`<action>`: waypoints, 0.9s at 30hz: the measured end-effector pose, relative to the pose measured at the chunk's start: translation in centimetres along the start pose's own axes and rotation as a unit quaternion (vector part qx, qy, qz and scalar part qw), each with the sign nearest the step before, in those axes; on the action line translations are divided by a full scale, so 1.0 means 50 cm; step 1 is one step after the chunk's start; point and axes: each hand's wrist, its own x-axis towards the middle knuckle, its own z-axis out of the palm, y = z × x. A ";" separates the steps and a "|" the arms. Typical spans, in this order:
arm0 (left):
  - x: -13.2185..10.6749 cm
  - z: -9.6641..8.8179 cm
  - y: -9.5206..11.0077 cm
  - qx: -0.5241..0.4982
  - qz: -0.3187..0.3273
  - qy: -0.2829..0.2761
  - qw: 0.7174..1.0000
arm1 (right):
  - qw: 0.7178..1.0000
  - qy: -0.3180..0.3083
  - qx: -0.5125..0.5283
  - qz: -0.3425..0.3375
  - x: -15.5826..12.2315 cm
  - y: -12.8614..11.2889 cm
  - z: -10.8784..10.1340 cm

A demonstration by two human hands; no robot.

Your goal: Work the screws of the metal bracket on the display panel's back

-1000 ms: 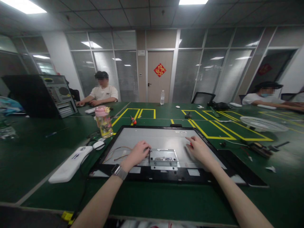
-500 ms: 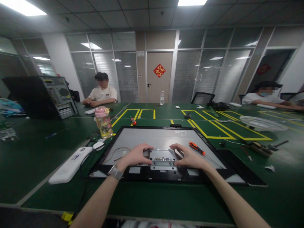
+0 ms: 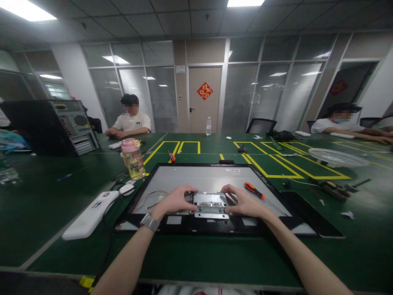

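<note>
A silver metal bracket [image 3: 211,198] with a row of fittings along its middle sits over the near part of a flat monitor panel [image 3: 190,176]. My left hand [image 3: 176,200] grips the bracket's left edge between thumb and fingers; a metal-banded watch [image 3: 149,221] is on that wrist. At the opposite edge, my right hand [image 3: 242,201] holds it the same way. Beyond the right hand, an orange and black screwdriver [image 3: 254,190] lies on the panel. Thin cables [image 3: 153,196] rest on the panel left of the bracket.
Left of the panel are a white power strip [image 3: 90,215] and a pink-lidded bottle [image 3: 133,159]. A black computer case [image 3: 50,127] stands farther left. At right lie a dark flat slab [image 3: 310,215] and a white ring-shaped part [image 3: 337,157]. Across the table sits a person [image 3: 132,119].
The bracket has tilted slightly between my hands, and its face catches more light. Both hands keep nearly the same place; the camera view has shifted a little.
</note>
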 end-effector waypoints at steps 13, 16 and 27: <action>-0.001 -0.001 0.005 0.002 -0.009 -0.004 1.000 | 1.000 0.015 0.004 -0.003 0.003 0.018 -0.014; -0.002 0.000 0.002 0.003 -0.021 -0.011 1.000 | 0.985 0.157 -0.061 0.029 -0.001 0.050 -0.053; -0.003 -0.003 -0.003 -0.007 -0.035 -0.035 0.999 | 0.886 0.124 -0.370 0.252 -0.025 0.123 -0.076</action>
